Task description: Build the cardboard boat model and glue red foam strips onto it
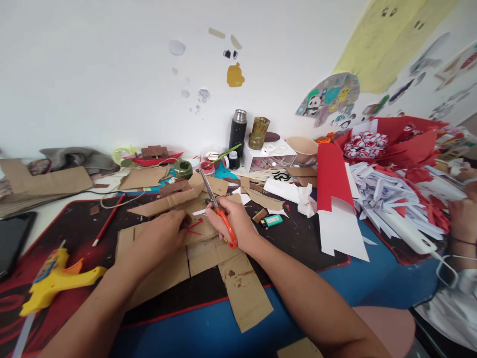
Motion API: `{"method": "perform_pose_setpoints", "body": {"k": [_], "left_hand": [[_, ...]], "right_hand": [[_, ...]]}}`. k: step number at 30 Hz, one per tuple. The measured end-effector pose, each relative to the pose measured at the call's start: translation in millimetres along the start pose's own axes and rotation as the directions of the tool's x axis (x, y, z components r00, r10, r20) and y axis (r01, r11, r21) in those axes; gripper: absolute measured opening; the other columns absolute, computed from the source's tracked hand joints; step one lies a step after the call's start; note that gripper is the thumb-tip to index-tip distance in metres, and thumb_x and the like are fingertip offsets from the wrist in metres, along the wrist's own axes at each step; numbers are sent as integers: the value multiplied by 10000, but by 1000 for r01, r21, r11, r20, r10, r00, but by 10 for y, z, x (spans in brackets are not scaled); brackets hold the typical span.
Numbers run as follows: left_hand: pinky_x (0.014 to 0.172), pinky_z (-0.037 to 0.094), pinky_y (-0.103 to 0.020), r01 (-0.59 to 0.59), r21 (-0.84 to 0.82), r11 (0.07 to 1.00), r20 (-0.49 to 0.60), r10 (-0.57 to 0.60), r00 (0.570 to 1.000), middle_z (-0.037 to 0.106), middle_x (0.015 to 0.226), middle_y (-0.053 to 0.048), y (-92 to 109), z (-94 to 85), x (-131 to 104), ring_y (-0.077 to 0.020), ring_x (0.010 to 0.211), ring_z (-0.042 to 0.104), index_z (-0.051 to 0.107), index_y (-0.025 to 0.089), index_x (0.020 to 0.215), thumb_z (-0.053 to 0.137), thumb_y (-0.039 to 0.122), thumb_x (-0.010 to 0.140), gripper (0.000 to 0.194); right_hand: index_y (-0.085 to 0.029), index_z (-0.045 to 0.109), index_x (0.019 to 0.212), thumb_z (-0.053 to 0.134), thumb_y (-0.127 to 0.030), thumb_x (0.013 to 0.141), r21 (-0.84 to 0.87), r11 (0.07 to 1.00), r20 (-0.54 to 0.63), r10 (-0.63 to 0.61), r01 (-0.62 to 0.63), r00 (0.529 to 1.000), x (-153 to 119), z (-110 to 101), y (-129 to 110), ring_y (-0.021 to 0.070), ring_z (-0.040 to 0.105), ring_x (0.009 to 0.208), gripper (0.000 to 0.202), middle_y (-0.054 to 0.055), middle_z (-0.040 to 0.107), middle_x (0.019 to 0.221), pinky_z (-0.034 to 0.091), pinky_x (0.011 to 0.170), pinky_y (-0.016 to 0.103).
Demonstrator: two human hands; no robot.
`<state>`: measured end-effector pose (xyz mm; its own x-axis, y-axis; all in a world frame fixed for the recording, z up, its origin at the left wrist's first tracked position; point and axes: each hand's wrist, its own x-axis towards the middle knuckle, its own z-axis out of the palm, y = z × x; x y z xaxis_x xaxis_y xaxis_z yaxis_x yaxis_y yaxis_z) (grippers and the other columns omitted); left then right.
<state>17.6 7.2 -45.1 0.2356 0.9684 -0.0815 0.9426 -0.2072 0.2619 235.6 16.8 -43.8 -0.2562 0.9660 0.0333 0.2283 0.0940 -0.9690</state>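
A pair of scissors (225,221) with orange handles is in my right hand (238,223), its blades pointing up and away over the mat. Just left of it, my left hand (167,233) has its fingers curled together above the cardboard. Whatever they pinch is hidden or too small to name. Thin red strips (195,226) show beside those fingertips, and a small white paper strip (198,212) lies near. Under both hands are flat pieces of brown cardboard (204,256), one of them stained (244,283) and hanging over the table's front edge.
A yellow glue gun (55,283), a red pencil (109,220) and a phone (15,238) lie left. Behind stand a black thermos (237,132) and paint jars (183,169). A green lighter (273,221), red paper (333,174) and white paper strips (387,196) lie right, near another person's hand (463,219).
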Motion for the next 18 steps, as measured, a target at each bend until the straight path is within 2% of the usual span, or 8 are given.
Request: {"method": "perform_pose_setpoints", "body": {"k": [4,7,10,14,18], "left_hand": [[864,542,-436,-7,-53,999,45,9,999,855,1038,-156,-37,-37,21,-358,959,778,798,219,969,552,295,882,272],[865,535,-441,2,-175,984,-23,-6,1000,858,1050,-146,-46,-87,17,-356,976,767,795,236,954,542,373,876,299],[815,525,-432,13,-357,934,-65,-39,997,835,959,-120,-29,-165,-7,-326,881,742,776,243,940,531,514,903,367],[686,489,-373,35,-621,783,68,10,998,743,789,-51,19,-276,-41,-244,709,647,768,239,892,630,659,872,442],[611,445,-318,113,-817,566,136,-1,991,658,710,3,64,-338,-66,-178,632,560,789,220,931,790,622,780,429]], "right_hand": [[-221,714,962,784,-475,921,-18,1000,-13,-19,18,1000,-5,-1,8,117,514,461,266,-48,586,628,392,437,222],[-221,727,946,764,-481,942,-55,998,-19,-39,38,999,-6,7,18,119,509,473,263,-49,570,606,393,452,223],[-221,754,963,744,-489,955,-62,994,-26,-87,85,996,-14,15,22,126,519,491,269,-39,597,630,420,475,230],[-219,776,976,736,-469,959,-86,983,-34,-164,161,986,-28,14,31,140,541,532,254,-26,632,655,450,524,242],[-214,779,971,715,-446,963,-169,954,-33,-256,247,966,-22,-1,60,153,557,596,241,-4,675,690,470,600,252]]}}
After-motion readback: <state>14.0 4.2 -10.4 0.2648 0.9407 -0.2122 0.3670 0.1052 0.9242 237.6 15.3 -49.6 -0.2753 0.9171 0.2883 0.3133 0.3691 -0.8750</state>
